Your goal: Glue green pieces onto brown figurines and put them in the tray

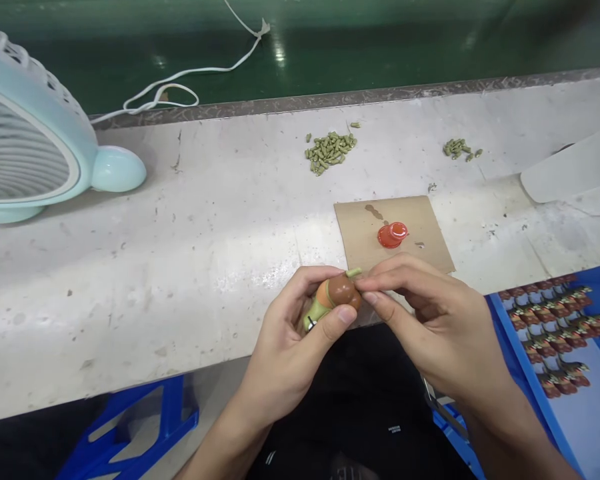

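Note:
My left hand [297, 333] is wrapped round a small toy figurine [341, 289] with a brown rounded part, an orange band and a light green part with an eye. A short green peg [353, 272] sticks out at the figurine's top. The fingers of my right hand [425, 307] are pinched together against the brown part's right side; what lies between the fingertips is hidden. Just beyond my hands, a small red cup-like container [393, 235] rests on a piece of cardboard [357, 237].
Small green pieces lie in a larger pile [330, 152] and a smaller pile [459, 148] on the worktable [180, 267]. A light blue fan [30, 133] stands left, its white cable behind. Rows of brown figurines [555, 320] fill part of a blue tray [530, 387] at right.

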Available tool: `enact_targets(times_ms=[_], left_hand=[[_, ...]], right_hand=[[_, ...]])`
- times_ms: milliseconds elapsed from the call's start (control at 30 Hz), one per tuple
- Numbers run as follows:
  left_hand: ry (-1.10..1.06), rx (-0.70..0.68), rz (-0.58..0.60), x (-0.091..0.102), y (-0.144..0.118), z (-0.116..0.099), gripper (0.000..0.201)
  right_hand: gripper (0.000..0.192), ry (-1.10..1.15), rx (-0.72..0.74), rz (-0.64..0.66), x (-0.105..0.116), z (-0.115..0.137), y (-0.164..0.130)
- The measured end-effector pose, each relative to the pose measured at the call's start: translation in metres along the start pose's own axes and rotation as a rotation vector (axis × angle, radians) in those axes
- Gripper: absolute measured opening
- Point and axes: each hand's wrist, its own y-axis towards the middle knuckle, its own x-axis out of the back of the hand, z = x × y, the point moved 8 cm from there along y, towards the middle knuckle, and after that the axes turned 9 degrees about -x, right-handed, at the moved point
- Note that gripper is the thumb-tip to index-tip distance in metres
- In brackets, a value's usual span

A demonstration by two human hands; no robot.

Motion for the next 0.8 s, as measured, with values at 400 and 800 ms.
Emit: enact_targets(times_ms=[400, 800], left_hand=[[-0.078, 0.021, 0.001, -0.0066, -0.0041, 0.0039, 0.021], [0.001, -0.052, -0.058, -0.0053, -0.0003, -0.0054, 0.022]], right_hand=[[0.019, 0.063, -0.07, -0.082, 0.0035, -0.0046, -0.0042], [0.008, 0.061, -0.1, -0.16, 0.0072, -0.0044, -0.0058]])
